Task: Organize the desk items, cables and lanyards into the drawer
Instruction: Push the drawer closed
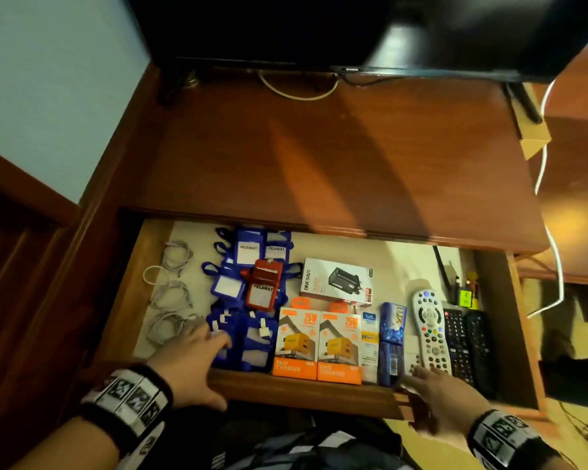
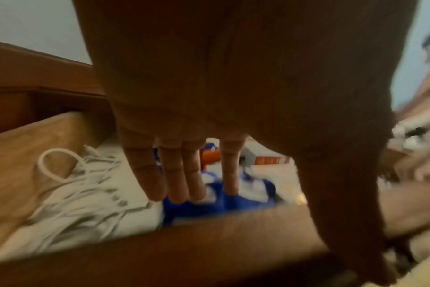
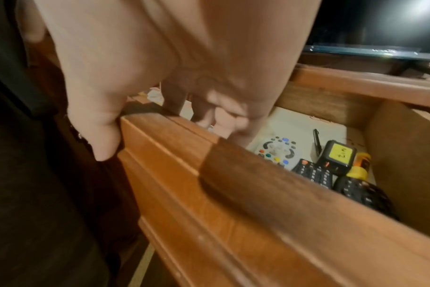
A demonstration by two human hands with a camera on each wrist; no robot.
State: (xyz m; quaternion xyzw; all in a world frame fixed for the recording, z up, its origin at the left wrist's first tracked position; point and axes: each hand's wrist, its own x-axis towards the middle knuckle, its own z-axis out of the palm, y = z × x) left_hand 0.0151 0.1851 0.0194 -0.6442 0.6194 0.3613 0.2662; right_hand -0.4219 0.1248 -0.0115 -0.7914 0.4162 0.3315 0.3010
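The drawer [image 1: 306, 393] is pulled out under the desk top [image 1: 319, 157]. Its front edge is straddled by both hands. The left hand [image 1: 187, 361] is spread wide, thumb outside the front, straight fingers [image 2: 177, 174] laid on the blue lanyards [image 1: 245, 337] at the near left. The right hand [image 1: 435, 391] is hooked over the front edge, thumb outside, fingers [image 3: 243, 124] curled inside near the white remote [image 1: 430, 330]. Between the hands lie two orange charger boxes [image 1: 318, 347]. White cables [image 1: 170, 293] are coiled along the left edge; black remotes [image 1: 465, 347] lie toward the right edge. Farther back, a black screen [image 1: 319, 28] stands at the desk's rear.
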